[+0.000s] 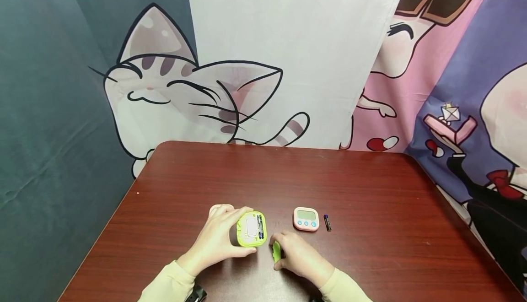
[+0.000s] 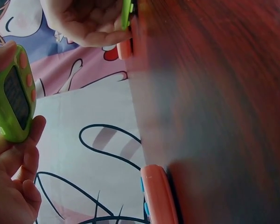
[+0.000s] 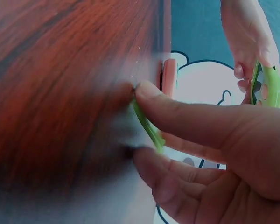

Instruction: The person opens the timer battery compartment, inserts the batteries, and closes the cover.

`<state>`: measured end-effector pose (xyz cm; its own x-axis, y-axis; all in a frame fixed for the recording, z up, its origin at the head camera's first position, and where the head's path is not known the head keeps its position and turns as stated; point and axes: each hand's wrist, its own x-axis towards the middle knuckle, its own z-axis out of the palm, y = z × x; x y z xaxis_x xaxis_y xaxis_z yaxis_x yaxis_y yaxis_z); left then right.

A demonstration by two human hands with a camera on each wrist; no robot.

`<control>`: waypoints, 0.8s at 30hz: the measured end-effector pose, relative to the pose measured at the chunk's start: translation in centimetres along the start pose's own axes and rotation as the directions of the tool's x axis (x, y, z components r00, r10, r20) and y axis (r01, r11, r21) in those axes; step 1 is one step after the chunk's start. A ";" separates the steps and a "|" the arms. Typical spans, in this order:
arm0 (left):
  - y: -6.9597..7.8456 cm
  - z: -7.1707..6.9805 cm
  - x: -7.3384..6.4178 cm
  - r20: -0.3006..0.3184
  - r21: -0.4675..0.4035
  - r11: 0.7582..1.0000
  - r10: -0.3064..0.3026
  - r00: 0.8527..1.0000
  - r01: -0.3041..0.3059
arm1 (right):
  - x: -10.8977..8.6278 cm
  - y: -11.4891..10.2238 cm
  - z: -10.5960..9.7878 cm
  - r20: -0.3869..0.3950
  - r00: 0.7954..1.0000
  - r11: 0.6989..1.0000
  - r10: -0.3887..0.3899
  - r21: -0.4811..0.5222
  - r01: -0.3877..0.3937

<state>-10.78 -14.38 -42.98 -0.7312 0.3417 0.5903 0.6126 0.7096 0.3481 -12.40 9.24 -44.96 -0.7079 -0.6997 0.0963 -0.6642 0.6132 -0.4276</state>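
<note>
Reddish-brown wood-grain table [image 1: 362,187], backed on the far side by cartoon-printed cloth [image 1: 304,41], with a smiling cat to the left. Above the near middle of the table, a green timer [image 1: 249,235] in the left hand [image 1: 218,235], gripped by its edges between fingers and thumb. Screen side turned down, opened back up; inside, along the right, a dark battery [image 1: 260,227] with its long axis near to far. Just to the right, low over the table, a green cover [image 1: 276,252] pinched edge-on by the fingers of the right hand [image 1: 298,256], also lengthwise near to far. Farther off, a pink timer [image 1: 306,219], screen up, blue buttons nearer; beside it, right, a loose battery [image 1: 327,223]. Beyond the left hand and mostly hidden by it from the head view, a second pink timer [image 2: 158,193].
</note>
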 end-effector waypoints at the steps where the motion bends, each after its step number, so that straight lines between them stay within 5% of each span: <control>1: 0.0 0.0 0.0 -0.002 -0.001 1.000 0.003 1.000 -0.003 | 0.0 0.0 0.1 -0.006 1.000 0.999 0.005 0.041 -0.005; 5: -0.2 0.1 -0.2 -0.007 0.001 1.000 0.007 1.000 -0.007 | 0.1 0.1 0.2 0.006 0.999 0.974 0.053 0.220 -0.053; 12: -0.1 0.1 -0.3 0.005 0.005 1.000 -0.019 1.000 0.019 | 0.1 -0.4 -0.6 0.097 0.989 0.825 0.116 0.545 -0.150; 16: -0.1 0.1 -0.3 0.011 0.001 0.999 -0.033 0.999 0.033 | 0.2 -0.7 -1.3 0.065 0.994 0.784 0.090 0.611 -0.111; 19: -0.2 0.0 -0.4 0.015 0.001 0.999 -0.042 0.999 0.042 | 0.2 -0.8 -1.8 0.025 0.995 0.790 0.094 0.607 -0.090; 24: -0.2 0.0 -0.4 0.017 -0.004 0.999 -0.048 0.999 0.048 | 0.2 -0.7 -2.4 -0.095 0.991 0.852 0.091 0.523 -0.028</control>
<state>-10.62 -14.67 -43.25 -0.7646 0.3176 0.5608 0.5782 0.7224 0.3793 -12.65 9.52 -42.49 -0.7849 -0.6033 0.1416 -0.4201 0.3501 -0.8372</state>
